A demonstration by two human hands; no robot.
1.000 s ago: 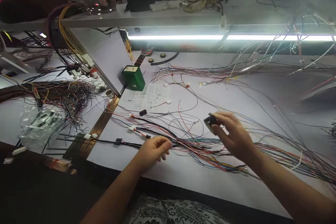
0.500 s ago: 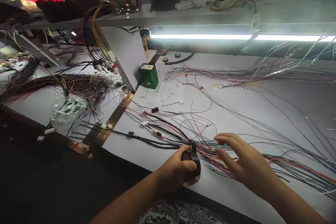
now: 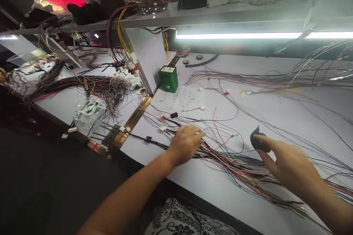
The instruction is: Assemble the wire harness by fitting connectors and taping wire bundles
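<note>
My left hand is closed over the sleeved end of a long bundle of coloured wires near the table's front edge. My right hand holds a black roll of tape between thumb and fingers, just above the wires. White connectors and a black connector lie to the left of my left hand, on the ends of the black-sleeved branches. A loose black connector block rests behind that hand.
A green box stands by the divider panel, beside a printed sheet. More wires run along the back. Left of the divider lie a wire heap and a plastic bag. A lit tube hangs under the shelf.
The black tape has passed from my left hand to my right hand, which has moved right. My left hand has moved onto the bundle. The view has shifted left.
</note>
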